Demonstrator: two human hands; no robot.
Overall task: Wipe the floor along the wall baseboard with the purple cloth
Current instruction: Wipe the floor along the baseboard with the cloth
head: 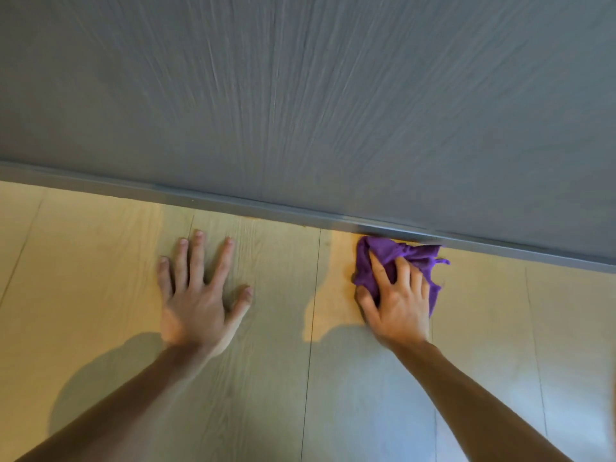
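Note:
A crumpled purple cloth (391,253) lies on the pale wood-plank floor (276,378), its far edge touching the grey baseboard (200,197). My right hand (396,301) presses down on the cloth and grips it, fingers spread over its near half. My left hand (200,291) lies flat on the floor to the left, palm down, fingers apart, holding nothing. The baseboard runs from the left edge down toward the right edge.
A grey textured wall (300,95) fills the upper half of the view above the baseboard. Plank seams run across the floor. My arms' shadows fall on the floor at the lower left and centre.

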